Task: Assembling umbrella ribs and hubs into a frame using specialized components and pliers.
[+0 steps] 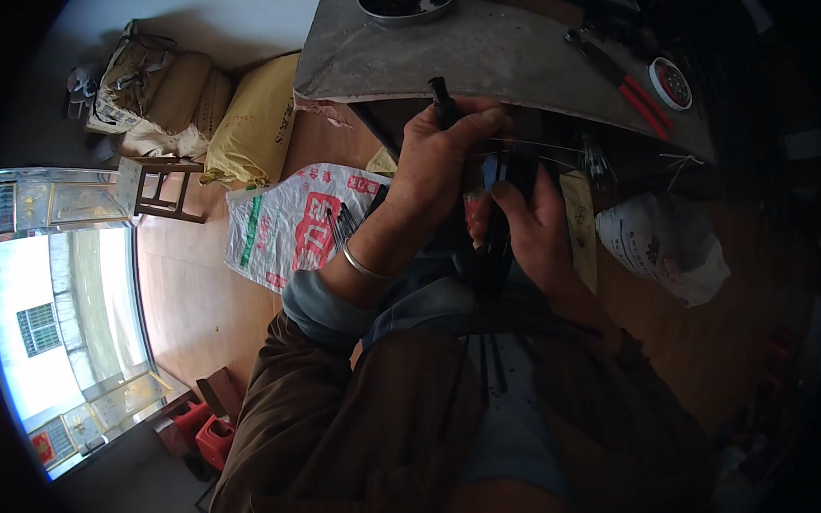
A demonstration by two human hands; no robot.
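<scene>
My left hand (438,151), with a pale bangle on its wrist, is closed around a black rod-like piece (439,93); the knobbed end sticks up past the fingers. Just to the right, my right hand (538,220) grips a dark block-like piece (509,170) with a bluish sheen, the thumb pressed on its near side. The shadow hides its exact kind. Thin pale wires (556,146) run rightward from beside the hands. Both hands are above my lap, close to the table's near edge. Several thin black rods (496,362) lie on my lap, below the right hand.
The grey table (367,54) bears a metal bowl (409,12), red-handled pliers (636,99) and a round tin (669,85). A printed plastic sack (292,224) lies left, a white bag (663,248) right. Beyond are a yellow sack (261,117), a wooden stool (168,188) and red stools (215,440).
</scene>
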